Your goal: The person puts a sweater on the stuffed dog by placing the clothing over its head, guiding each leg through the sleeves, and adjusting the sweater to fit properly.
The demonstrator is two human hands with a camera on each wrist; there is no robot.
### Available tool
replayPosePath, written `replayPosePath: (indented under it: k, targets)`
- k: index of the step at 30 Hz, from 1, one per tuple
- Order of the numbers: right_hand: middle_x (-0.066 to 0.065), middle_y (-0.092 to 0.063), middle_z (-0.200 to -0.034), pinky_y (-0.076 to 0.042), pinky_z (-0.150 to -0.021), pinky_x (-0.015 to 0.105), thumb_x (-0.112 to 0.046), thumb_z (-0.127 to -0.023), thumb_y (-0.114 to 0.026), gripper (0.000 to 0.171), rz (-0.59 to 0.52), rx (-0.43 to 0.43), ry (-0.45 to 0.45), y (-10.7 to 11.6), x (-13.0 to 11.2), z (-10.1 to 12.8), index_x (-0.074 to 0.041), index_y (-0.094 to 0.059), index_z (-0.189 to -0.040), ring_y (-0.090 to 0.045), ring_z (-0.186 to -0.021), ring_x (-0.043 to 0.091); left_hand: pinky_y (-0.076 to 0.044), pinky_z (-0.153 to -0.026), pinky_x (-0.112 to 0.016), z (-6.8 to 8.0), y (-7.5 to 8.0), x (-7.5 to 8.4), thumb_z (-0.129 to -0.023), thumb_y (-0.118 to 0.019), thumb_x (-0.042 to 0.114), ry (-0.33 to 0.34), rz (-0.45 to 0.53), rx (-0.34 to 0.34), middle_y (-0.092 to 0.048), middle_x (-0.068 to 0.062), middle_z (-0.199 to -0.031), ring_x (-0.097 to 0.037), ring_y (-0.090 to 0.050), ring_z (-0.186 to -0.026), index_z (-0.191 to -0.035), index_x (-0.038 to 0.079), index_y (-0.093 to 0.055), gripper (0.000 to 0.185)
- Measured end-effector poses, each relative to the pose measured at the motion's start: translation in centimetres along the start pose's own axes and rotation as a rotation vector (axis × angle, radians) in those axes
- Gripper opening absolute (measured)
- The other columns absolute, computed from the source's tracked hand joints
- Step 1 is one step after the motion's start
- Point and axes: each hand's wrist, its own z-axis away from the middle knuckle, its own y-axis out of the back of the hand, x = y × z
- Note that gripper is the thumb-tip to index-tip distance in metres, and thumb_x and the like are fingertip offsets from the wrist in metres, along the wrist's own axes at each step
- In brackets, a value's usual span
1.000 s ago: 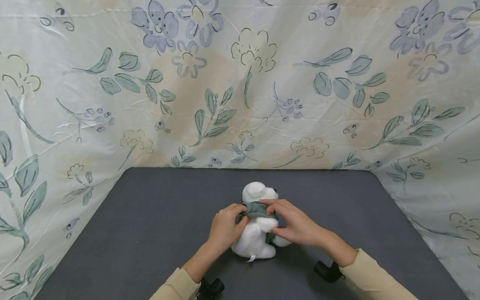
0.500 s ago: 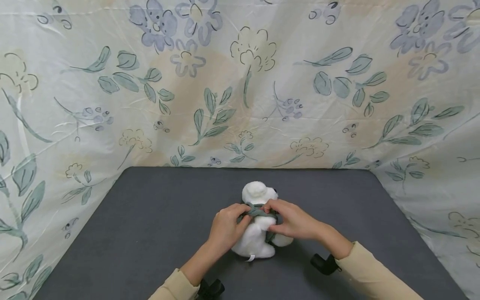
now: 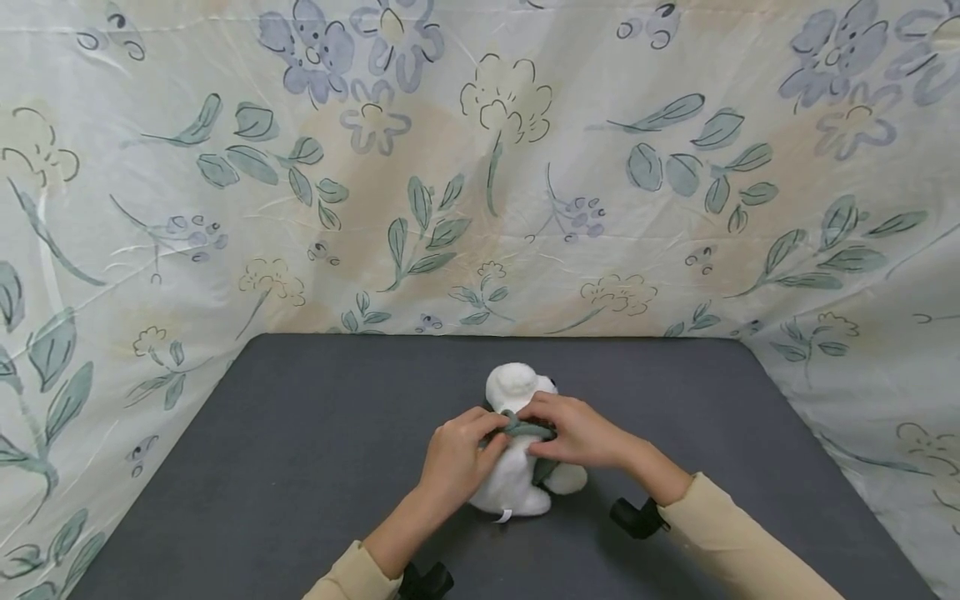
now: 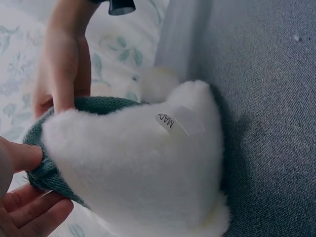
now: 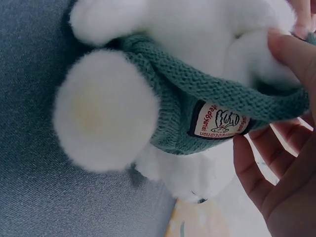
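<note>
Dark grey tabletop (image 3: pixel 300 467) under both forearms, cream sleeves at 6 o'clock. White plush toy (image 3: pixel 517 483) lies at table centre, head toward 12, a sewn tag at its near end. My left hand (image 3: pixel 453 458) sits at the toy's 9 o'clock side, thumb and fingers pinching the green knitted sweater (image 3: pixel 525 429) bunched into a band round its upper body. My right hand (image 3: pixel 581 433) grips the same band from 3 o'clock, fingers curled over the knit; the right wrist view shows a woven label (image 5: pixel 219 121) on it. Floral curtain (image 3: pixel 480 167) hangs behind, 12 o'clock.
</note>
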Motion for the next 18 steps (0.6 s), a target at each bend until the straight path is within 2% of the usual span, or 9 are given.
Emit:
replayPosePath:
  k: [5,12,15,18]
  targets:
    - [-0.012,-0.054,-0.086,-0.043,-0.061,0.018,-0.021,-0.080,-0.072,0.025,0.041,0.045,-0.009,-0.4,0.2,-0.5,-0.018,-0.060,-0.101,-0.047,-0.069,0.000,-0.040,-0.050,-0.014,0.1,0.0,0.2,-0.077,-0.074,0.017,-0.018,-0.015,0.031,-0.063,0.005,-0.079,-0.002,-0.053,-0.056,-0.089,0.017,-0.072,0.012]
    - [-0.014,-0.052,-0.070,-0.040,-0.053,0.017,-0.022,-0.074,-0.078,0.023,0.132,0.185,-0.042,-1.4,0.2,-1.2,-0.021,-0.056,-0.081,-0.044,-0.058,-0.002,-0.037,-0.048,-0.014,0.3,0.0,0.4,-0.075,-0.076,0.017,-0.047,-0.019,0.061,-0.060,0.006,-0.076,-0.005,-0.053,-0.053,-0.088,0.017,-0.074,0.013]
    - [-0.014,-0.051,-0.067,-0.038,-0.051,0.017,-0.024,-0.074,-0.078,0.023,0.167,0.225,-0.066,-1.8,0.2,-1.4,-0.022,-0.056,-0.078,-0.042,-0.055,-0.002,-0.036,-0.047,-0.013,0.3,0.1,0.2,-0.075,-0.077,0.016,-0.053,-0.031,0.081,-0.060,0.006,-0.075,-0.004,-0.051,-0.052,-0.088,0.017,-0.074,0.013]
    - [-0.013,-0.052,-0.070,-0.039,-0.052,0.017,-0.024,-0.074,-0.077,0.023,0.153,0.234,-0.059,-2.1,0.2,-1.5,-0.021,-0.056,-0.082,-0.043,-0.057,-0.001,-0.037,-0.048,-0.013,0.4,0.2,-0.1,-0.075,-0.076,0.015,-0.050,-0.028,0.090,-0.062,0.006,-0.076,-0.004,-0.052,-0.053,-0.088,0.016,-0.074,0.014]
